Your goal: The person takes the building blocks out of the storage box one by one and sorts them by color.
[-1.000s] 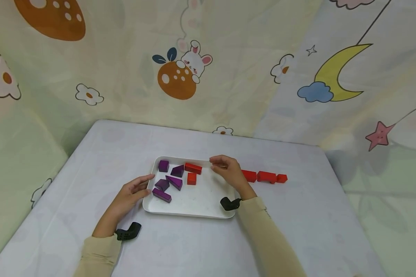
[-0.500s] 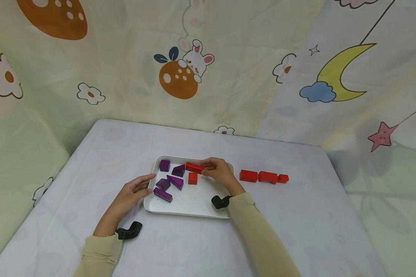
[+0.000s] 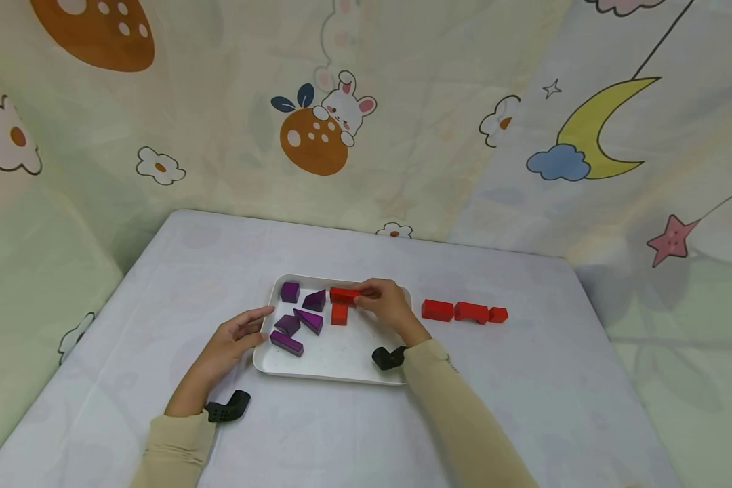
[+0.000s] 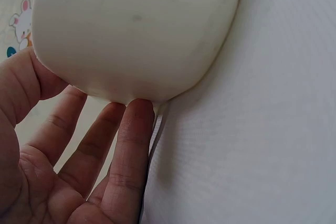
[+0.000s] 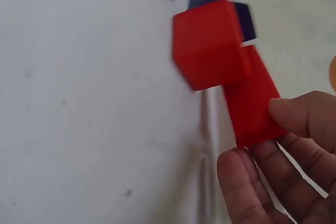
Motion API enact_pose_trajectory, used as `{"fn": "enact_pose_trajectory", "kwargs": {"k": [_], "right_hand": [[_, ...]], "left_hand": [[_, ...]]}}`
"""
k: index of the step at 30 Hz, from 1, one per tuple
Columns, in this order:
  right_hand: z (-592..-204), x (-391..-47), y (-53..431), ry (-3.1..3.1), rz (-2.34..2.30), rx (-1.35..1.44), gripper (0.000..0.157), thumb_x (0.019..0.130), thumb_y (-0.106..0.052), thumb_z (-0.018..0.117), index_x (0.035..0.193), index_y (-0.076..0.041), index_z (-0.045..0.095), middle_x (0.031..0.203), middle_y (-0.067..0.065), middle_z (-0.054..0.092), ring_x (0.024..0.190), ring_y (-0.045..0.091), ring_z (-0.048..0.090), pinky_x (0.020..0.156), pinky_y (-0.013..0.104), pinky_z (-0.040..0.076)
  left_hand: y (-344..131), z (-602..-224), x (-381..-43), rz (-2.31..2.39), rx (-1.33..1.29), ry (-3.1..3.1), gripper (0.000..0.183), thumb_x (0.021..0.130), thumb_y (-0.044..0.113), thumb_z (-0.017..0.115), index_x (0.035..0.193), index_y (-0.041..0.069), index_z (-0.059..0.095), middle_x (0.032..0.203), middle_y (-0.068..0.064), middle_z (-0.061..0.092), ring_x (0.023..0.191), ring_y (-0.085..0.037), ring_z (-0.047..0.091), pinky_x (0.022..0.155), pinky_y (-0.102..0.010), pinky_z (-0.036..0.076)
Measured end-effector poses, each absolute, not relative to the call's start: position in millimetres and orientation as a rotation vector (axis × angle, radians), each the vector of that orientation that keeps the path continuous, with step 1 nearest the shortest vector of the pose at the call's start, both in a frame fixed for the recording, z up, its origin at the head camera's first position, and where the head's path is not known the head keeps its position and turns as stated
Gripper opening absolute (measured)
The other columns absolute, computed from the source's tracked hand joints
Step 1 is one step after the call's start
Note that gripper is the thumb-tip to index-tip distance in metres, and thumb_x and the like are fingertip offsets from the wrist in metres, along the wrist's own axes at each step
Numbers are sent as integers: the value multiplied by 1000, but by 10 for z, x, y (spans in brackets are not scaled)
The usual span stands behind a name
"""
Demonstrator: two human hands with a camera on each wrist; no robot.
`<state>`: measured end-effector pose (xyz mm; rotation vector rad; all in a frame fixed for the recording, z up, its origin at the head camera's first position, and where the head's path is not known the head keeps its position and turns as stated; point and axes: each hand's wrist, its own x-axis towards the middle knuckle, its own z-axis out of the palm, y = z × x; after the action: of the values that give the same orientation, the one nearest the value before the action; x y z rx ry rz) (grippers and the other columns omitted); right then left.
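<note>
Head view: a white tray point(image 3: 335, 356) sits on the cloth-covered bench point(image 3: 561, 379), whose far edge and two far corners show while its near edge is cut off. The left hand point(image 3: 227, 344) touches the tray's left edge, thumb and forefinger spread apart. At the tray's far edge, the right hand point(image 3: 390, 308) pinches the right end of a long red block point(image 3: 343, 295), hiding that end; it is hard to tell whether this block touches the red square block point(image 3: 339, 314) just on its near side. Five purple blocks point(image 3: 288, 343) lie towards the tray's left edge. Outside it, three red blocks point(image 3: 437, 310) form a row pointing to the bench's right edge. The right sleeve point(image 3: 463, 413) partly covers the tray's near right corner.

Left wrist view: straight fingers point(image 4: 135, 145) meet the tray's rim, gripping no block; most of the tray is out of frame and the thumb's tip is hidden.

Right wrist view: the thumb presses one face of the long red block, the fingers behind it partly hidden. The red square block blurs in front, covering its far end; the purple blocks are cut off above.
</note>
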<state>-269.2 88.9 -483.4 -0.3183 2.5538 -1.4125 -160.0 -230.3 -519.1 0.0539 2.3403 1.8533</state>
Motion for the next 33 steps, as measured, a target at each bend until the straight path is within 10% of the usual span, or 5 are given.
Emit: {"fn": "enact_pose_trajectory", "kwargs": {"k": [11,20,27,33], "right_hand": [[-4638,-2545,1211,2512,-1576,-392,26,102,-5,75,127,0,76,123,15,76,115,33,71,98,40,60],[-4608,-2408,1633,2552,-1711,-419,27,100,-1,75,126,5,75,121,22,76,105,30,73,88,22,58],[-4632,-2319,1947,2620,-1719,-346,27,101,-1,74,127,4,74,122,22,76,102,24,72,86,26,61],[-4661,-2239,2206,2670,-1717,-298,26,102,0,72,128,4,73,125,23,74,108,8,66,90,18,56]], "left_hand": [[-2290,-5198,-1610,1848,65,2347,56,105,9,67,158,0,51,166,-25,44,153,-48,41,103,-16,42],[-2276,-5176,-1585,1805,33,2367,57,106,11,67,159,1,51,167,-24,43,153,-47,41,119,-58,38],[-2276,-5201,-1594,1791,34,2380,56,106,12,67,159,2,52,167,-23,44,153,-47,42,111,-32,45],[-2285,-5209,-1601,1777,21,2400,56,106,13,66,159,3,52,164,-26,46,151,-48,44,113,-41,45]]}}
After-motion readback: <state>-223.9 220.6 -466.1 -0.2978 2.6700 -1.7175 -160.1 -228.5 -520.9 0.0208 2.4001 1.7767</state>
